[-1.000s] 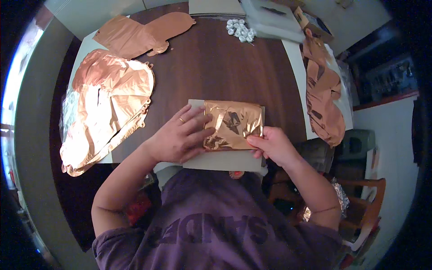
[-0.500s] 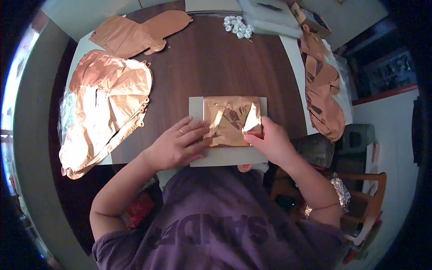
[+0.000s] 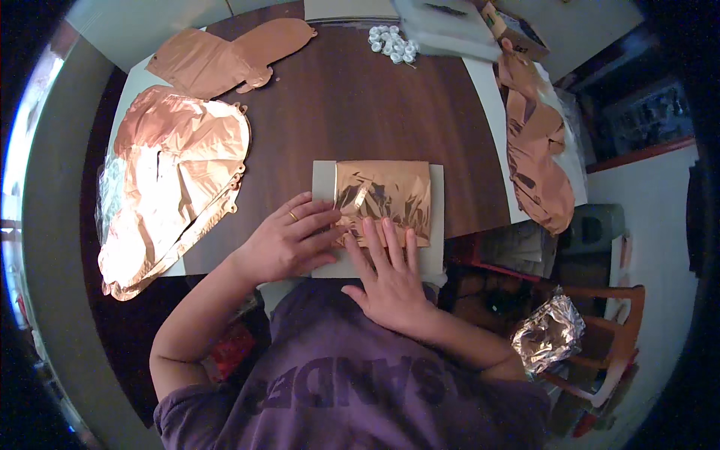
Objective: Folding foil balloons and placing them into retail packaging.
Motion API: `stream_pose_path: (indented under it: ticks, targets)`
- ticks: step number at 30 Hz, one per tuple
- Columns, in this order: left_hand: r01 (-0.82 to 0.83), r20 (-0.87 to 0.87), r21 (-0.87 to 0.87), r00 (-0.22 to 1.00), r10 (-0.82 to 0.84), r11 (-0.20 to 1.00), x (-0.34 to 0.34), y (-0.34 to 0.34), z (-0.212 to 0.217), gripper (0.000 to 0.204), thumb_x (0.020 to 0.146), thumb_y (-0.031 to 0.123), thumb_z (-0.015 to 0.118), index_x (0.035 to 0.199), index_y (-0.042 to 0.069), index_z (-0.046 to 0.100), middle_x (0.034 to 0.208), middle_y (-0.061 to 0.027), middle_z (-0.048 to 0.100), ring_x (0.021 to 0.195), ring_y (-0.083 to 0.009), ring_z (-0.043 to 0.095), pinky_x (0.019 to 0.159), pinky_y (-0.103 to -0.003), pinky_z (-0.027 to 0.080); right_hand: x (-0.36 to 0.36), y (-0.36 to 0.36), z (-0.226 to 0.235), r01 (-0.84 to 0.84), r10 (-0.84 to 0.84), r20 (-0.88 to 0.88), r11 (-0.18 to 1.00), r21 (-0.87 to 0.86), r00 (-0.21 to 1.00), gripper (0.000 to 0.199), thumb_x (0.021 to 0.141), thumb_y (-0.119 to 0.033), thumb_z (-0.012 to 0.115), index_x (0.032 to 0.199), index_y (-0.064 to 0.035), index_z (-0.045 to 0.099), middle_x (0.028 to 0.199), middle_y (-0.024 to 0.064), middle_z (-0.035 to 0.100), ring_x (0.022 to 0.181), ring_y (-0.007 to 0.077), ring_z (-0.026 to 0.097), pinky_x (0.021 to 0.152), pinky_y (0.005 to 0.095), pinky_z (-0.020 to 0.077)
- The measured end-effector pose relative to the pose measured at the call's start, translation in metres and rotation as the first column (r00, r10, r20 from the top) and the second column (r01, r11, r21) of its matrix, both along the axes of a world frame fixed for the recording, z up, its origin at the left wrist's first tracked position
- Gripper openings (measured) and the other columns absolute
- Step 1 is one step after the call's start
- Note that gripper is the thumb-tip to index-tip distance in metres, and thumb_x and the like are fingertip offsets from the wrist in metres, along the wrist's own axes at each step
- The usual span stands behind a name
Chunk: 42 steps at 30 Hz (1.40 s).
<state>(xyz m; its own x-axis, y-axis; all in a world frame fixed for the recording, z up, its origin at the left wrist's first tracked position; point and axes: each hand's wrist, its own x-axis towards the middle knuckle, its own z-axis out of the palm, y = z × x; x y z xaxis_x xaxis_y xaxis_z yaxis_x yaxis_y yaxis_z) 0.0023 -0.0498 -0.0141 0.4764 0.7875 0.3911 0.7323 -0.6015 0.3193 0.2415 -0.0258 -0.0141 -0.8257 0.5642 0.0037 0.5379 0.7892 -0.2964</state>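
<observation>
A copper-coloured foil balloon (image 3: 397, 195), folded into a rectangle, lies on a pale board (image 3: 325, 176) at the table's near edge. My right hand (image 3: 394, 281) rests flat on the lower part of the folded foil, fingers spread and thumb out to the left. At the foil's lower left edge is my left hand (image 3: 289, 240), with a ring on one finger; its fingers are stretched out and loosely bent, the tips touching the foil and board. Neither hand grips anything.
Flat copper-coloured foil balloons lie at the left (image 3: 184, 172), far left (image 3: 232, 56) and right (image 3: 536, 150) of the dark wooden table (image 3: 300, 112). Small white rolls (image 3: 394, 45) sit at the back beside a translucent plastic bag (image 3: 446, 30). Crumpled silver foil (image 3: 551, 334) rests by a wooden chair (image 3: 634, 322).
My right hand has let go of the foil's right edge and moved left and nearer me, now flat on its lower edge. My left hand stays almost in place. The foil's surface looks smoother.
</observation>
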Motion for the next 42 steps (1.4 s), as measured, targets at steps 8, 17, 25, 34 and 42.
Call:
stream_pose_path:
  ticks: [8, 17, 25, 34, 42]
  targets:
    - [0.016, -0.074, -0.167, 0.997, -0.029, 0.986, 0.003, 0.007, 0.01, 0.053, 0.086, 0.029, 0.064, 0.133, 0.007, 0.053, 0.139, -0.0141, 0.049, 0.132, -0.0334, 0.044, 0.11, -0.051, 0.032, 0.002, 0.001, -0.001, 0.006, -0.006, -0.028, 1.0, 0.0, 1.0, 0.079, 0.082, -0.043, 0.067, 0.147, -0.0101, 0.035, 0.155, 0.0219, 0.02, 0.145, 0.0421, 0.013, 0.112, 0.0651, 0.0075]
    - [-0.118, -0.067, -0.167, 0.992, 0.108, 0.979, 0.025, -0.014, 0.005, 0.051, 0.084, 0.026, 0.067, 0.128, 0.004, 0.056, 0.14, -0.0158, 0.049, 0.132, -0.0336, 0.045, 0.106, -0.051, 0.036, 0.101, 0.004, -0.009, 0.443, -0.655, -0.28, 0.709, -0.549, 0.702, 0.018, 0.087, -0.019, 0.069, 0.083, -0.0037, 0.06, 0.08, 0.0046, 0.061, 0.068, 0.0169, 0.057, 0.062, 0.0306, 0.0437]
    - [-0.116, 0.033, -0.092, 0.992, 0.12, 0.989, 0.054, -0.026, -0.005, 0.053, 0.081, 0.029, 0.071, 0.128, 0.008, 0.058, 0.136, -0.0131, 0.052, 0.123, -0.0338, 0.05, 0.101, -0.05, 0.042, 0.075, 0.0, -0.003, -0.177, -0.901, -0.428, 0.41, -0.895, 0.073, 0.033, 0.091, -0.024, 0.066, 0.113, -0.001, 0.058, 0.094, 0.0038, 0.064, 0.082, 0.0123, 0.058, 0.073, 0.028, 0.048]
    - [-0.2, -0.024, -0.031, 0.98, 0.199, 0.979, 0.065, -0.033, -0.006, 0.052, 0.079, 0.034, 0.071, 0.125, 0.011, 0.06, 0.132, -0.0109, 0.054, 0.127, -0.032, 0.048, 0.105, -0.049, 0.037, 0.084, -0.007, 0.023, 0.443, -0.435, -0.494, 0.89, -0.109, 0.753, 0.049, 0.08, -0.016, 0.076, 0.119, 0.002, 0.053, 0.116, 0.0142, 0.049, 0.104, 0.0281, 0.05, 0.091, 0.0387, 0.0411]
    - [-0.18, 0.013, -0.034, 0.984, 0.18, 0.983, 0.063, -0.031, -0.012, 0.054, 0.081, 0.035, 0.07, 0.127, 0.011, 0.058, 0.133, -0.0118, 0.054, 0.13, -0.033, 0.046, 0.107, -0.051, 0.036, 0.094, -0.005, 0.025, 0.199, -0.843, -0.341, 0.451, -0.87, 0.416, 0.031, 0.088, -0.016, 0.068, 0.112, 0.0, 0.056, 0.093, 0.007, 0.063, 0.076, 0.0149, 0.059, 0.067, 0.0287, 0.049]
